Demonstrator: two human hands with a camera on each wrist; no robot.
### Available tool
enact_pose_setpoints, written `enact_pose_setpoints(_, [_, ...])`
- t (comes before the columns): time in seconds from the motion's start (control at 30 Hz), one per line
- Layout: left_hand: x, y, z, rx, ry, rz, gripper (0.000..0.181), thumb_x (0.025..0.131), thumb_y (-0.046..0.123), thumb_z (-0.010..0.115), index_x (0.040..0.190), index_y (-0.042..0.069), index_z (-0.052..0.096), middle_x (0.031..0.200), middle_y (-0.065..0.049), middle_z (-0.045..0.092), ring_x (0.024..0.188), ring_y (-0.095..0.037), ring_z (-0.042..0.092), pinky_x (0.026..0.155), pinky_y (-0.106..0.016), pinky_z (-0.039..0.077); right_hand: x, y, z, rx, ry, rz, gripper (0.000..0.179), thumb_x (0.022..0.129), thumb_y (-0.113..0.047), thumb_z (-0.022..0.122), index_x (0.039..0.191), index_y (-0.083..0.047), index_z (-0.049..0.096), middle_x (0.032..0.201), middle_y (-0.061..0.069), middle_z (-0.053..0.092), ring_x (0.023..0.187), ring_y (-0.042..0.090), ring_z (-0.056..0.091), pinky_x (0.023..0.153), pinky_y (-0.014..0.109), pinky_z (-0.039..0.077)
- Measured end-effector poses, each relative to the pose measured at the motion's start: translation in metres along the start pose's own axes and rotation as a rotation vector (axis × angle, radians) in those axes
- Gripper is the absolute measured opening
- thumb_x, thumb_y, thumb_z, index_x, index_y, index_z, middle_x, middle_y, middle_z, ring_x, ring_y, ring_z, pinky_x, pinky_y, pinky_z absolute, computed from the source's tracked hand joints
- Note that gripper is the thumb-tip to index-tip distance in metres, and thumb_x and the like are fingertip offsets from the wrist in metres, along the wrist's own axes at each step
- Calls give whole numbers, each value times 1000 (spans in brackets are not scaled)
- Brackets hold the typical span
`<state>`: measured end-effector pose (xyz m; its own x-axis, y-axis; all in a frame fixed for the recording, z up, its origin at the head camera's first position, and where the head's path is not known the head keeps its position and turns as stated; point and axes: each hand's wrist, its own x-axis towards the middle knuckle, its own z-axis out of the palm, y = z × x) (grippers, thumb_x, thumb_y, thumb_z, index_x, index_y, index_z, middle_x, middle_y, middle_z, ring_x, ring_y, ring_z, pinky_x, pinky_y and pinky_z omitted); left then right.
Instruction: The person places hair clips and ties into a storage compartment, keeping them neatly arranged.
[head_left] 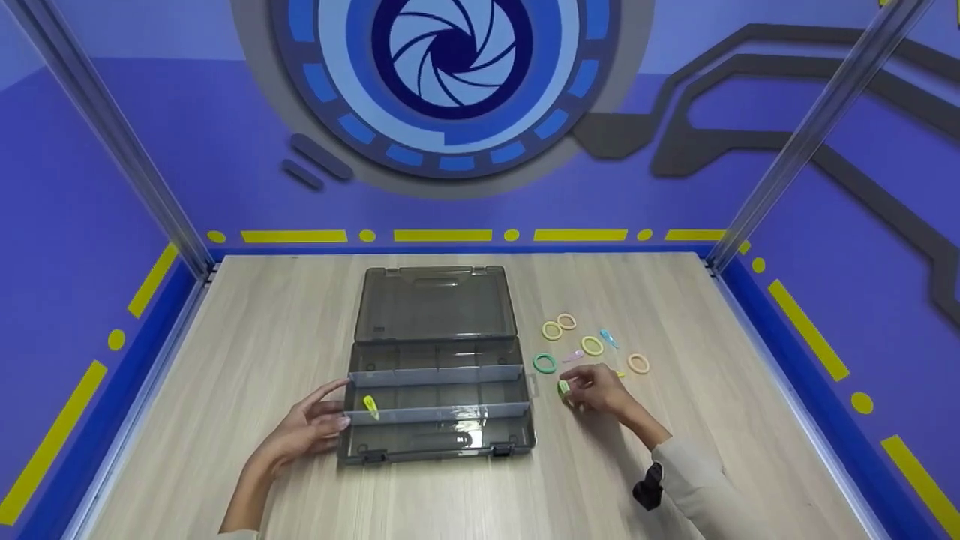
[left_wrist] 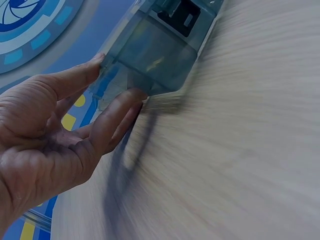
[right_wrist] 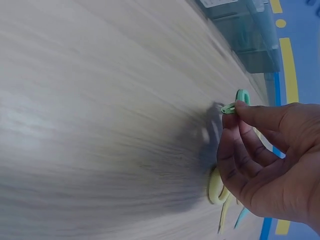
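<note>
A grey see-through plastic box (head_left: 435, 435) lies on the table with its lid folded back. My left hand (head_left: 300, 431) rests against the box's left side, thumb and fingertips spread along the wall. In the left wrist view its fingers (left_wrist: 117, 112) touch the box edge. A yellow hair clip (head_left: 370, 407) lies in the middle row of the box, at the left. To the right of the box, my right hand (head_left: 596, 388) pinches a light green hair clip (right_wrist: 228, 108) between thumb and finger, close over the table.
Beyond my right hand lie a green hair tie (head_left: 544, 363), yellow hair ties (head_left: 592, 345), peach hair ties (head_left: 638, 364), a blue hair clip (head_left: 608, 339) and a pale purple hair clip (head_left: 573, 356). A yellow clip (head_left: 620, 373) is partly hidden by the hand. Printed walls (head_left: 480, 210) border the table.
</note>
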<state>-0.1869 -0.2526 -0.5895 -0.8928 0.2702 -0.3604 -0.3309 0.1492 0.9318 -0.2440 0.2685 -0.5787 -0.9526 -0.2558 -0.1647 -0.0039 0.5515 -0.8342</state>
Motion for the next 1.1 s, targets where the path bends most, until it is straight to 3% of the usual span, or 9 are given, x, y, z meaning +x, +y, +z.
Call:
enact_pose_setpoints(0.5, [1, 0, -1, 10, 2, 0, 79, 99, 19, 69, 163, 17, 24, 152, -31, 38, 116, -21, 62, 92, -41, 59, -3, -15, -6, 133, -10, -6, 33, 92, 7, 63, 123, 18, 61, 92, 14, 69, 74, 8, 55, 59, 19, 45])
enact_pose_setpoints(0.73, [0, 0, -1, 4, 17, -12, 79, 99, 20, 69, 163, 17, 24, 152, -30, 38, 116, -22, 63, 93, -42, 58, 0, -26, -6, 196, -4, 57, 34, 94, 4, 64, 127, 14, 61, 92, 4, 67, 77, 6, 60, 64, 20, 51])
enact_pose_setpoints(0.9, [1, -1, 0, -6, 7, -6, 79, 99, 19, 69, 163, 17, 23, 152, -30, 39, 115, -21, 63, 92, -41, 59, 3, -34, -8, 295, -45, 112, 36, 97, 3, 62, 132, 10, 59, 93, -1, 65, 80, 5, 61, 68, 21, 54])
enact_pose_setpoints(1.1, [0, -2, 1, -4, -1, -3, 78, 99, 19, 68, 163, 17, 23, 153, -30, 39, 116, -19, 62, 93, -41, 58, 8, -45, -7, 405, -103, 117, 40, 98, 1, 60, 137, 9, 55, 96, -5, 64, 85, 6, 63, 76, 23, 56])
